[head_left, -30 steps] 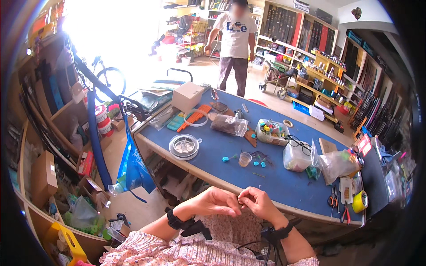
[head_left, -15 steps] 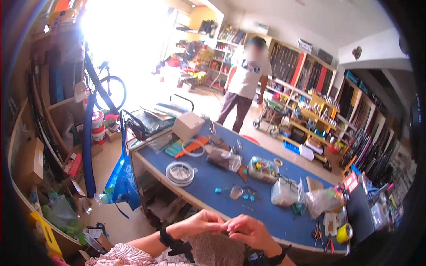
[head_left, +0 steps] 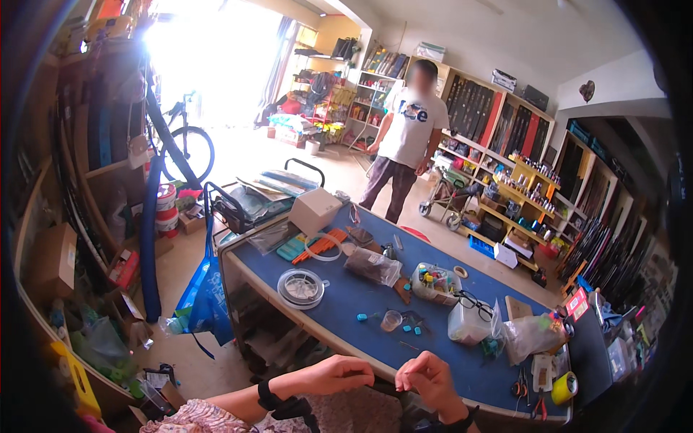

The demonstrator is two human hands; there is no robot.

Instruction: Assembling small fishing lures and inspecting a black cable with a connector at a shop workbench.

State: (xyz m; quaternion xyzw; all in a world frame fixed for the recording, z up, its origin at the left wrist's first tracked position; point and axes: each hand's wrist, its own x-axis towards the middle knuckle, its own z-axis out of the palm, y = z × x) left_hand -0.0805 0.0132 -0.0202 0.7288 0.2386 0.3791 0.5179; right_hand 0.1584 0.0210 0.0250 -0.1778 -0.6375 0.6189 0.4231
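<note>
Small bright-blue cubic pieces (head_left: 408,329) lie loose on the long blue-topped table (head_left: 339,328), either side of the round clear plastic cup (head_left: 391,320). Nearer the body, left hand (head_left: 341,374) and right hand (head_left: 429,377) hang apart, fingertips drawn close; I cannot tell whether they pinch anything. Handwork seems under way; what remains is unclear.

Anything in right fingers (head_left: 413,375) indistinct
</note>
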